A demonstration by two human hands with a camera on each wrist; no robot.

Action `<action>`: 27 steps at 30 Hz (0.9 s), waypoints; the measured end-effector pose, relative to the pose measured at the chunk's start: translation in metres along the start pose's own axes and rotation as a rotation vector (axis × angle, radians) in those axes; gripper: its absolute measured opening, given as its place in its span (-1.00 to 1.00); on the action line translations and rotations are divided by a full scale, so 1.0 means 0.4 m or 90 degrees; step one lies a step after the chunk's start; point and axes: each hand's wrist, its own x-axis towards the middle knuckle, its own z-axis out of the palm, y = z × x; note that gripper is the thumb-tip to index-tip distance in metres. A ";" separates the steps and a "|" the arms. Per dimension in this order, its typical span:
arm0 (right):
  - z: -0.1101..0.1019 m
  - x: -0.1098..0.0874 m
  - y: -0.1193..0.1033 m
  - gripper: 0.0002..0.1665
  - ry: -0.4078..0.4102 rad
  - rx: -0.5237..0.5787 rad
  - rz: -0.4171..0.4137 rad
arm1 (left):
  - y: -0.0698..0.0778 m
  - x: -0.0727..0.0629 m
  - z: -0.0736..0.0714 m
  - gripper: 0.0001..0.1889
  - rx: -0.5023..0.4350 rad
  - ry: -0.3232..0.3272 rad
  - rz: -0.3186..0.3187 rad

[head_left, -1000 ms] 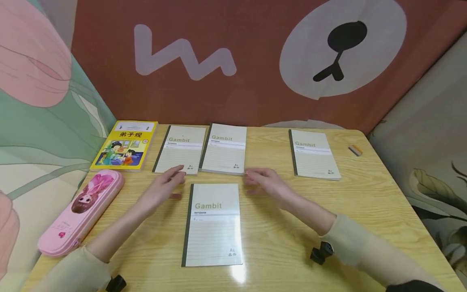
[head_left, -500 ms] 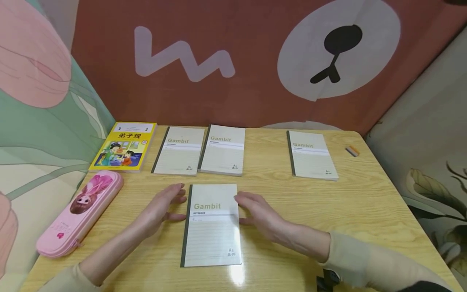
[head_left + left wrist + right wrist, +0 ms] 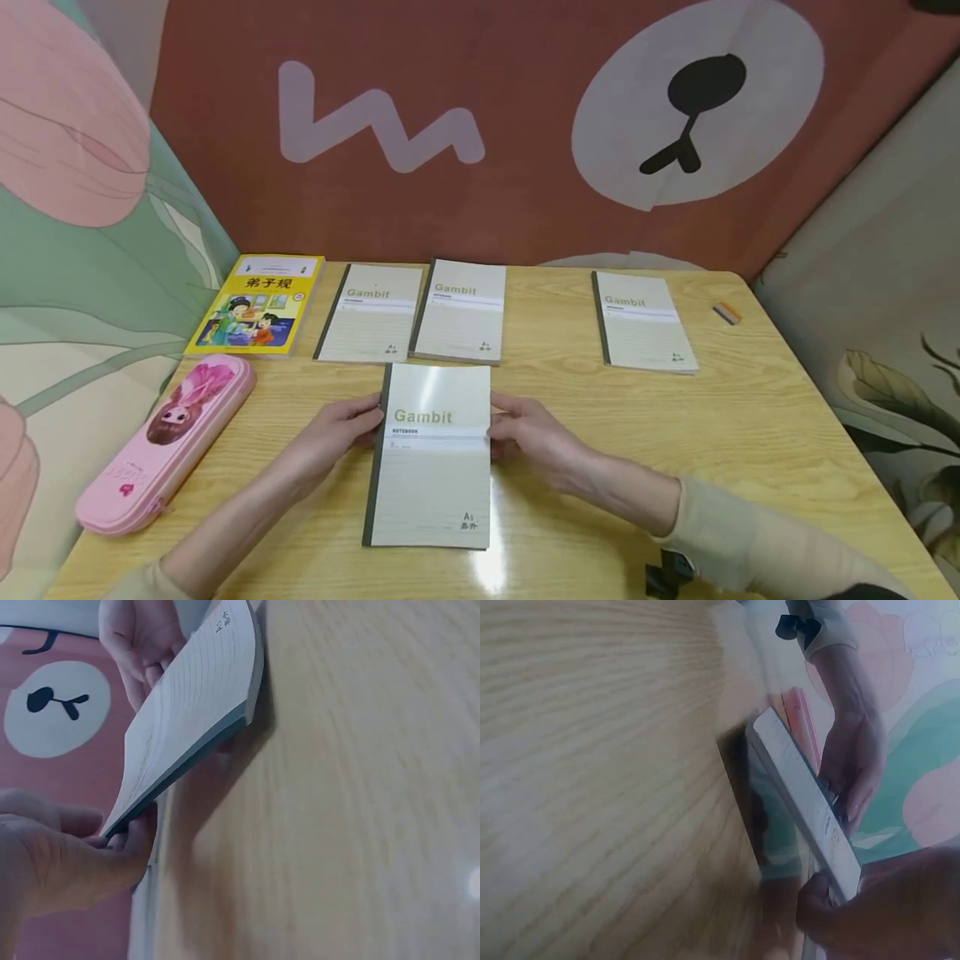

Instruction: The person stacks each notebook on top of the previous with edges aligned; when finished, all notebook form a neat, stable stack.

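Note:
A cream Gambit notebook (image 3: pixel 429 483) with a dark spine is held between both hands at the front middle of the table. My left hand (image 3: pixel 330 435) grips its spine edge, fingers underneath and thumb at the top side in the left wrist view. On the opposite edge my right hand (image 3: pixel 546 446) pinches the notebook near its upper half. The notebook (image 3: pixel 191 705) tilts in the left wrist view, its far end raised above the wood and casting a shadow. From the right wrist, the notebook's page edge (image 3: pixel 791 799) shows between the two hands.
Two matching notebooks (image 3: pixel 369 321) lie side by side behind the held one. A third notebook (image 3: pixel 645 325) lies farther right, near a small striped eraser-like block (image 3: pixel 727 313). At left are a yellow book (image 3: pixel 255 308) and a pink pencil case (image 3: pixel 168 450). The wall stands behind the table (image 3: pixel 750 467).
Both hands came back toward the near notebook, took hold of its two sides and raised its far end off the table. The other notebooks stayed put.

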 end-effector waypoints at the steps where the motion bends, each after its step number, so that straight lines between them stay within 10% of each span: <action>1: -0.003 0.001 -0.002 -0.19 -0.008 -0.010 -0.005 | 0.006 0.000 0.000 -0.40 0.005 -0.011 0.012; 10: -0.040 0.021 -0.067 0.10 -0.083 0.003 -0.013 | 0.087 0.027 -0.018 -0.20 0.009 -0.057 0.087; 17: -0.088 0.057 -0.143 0.05 -0.065 0.061 -0.079 | 0.171 0.067 -0.039 -0.25 -0.064 -0.004 0.140; 27: -0.140 0.138 -0.225 -0.27 0.110 0.097 -0.189 | 0.279 0.176 -0.037 -0.39 -0.217 0.088 0.176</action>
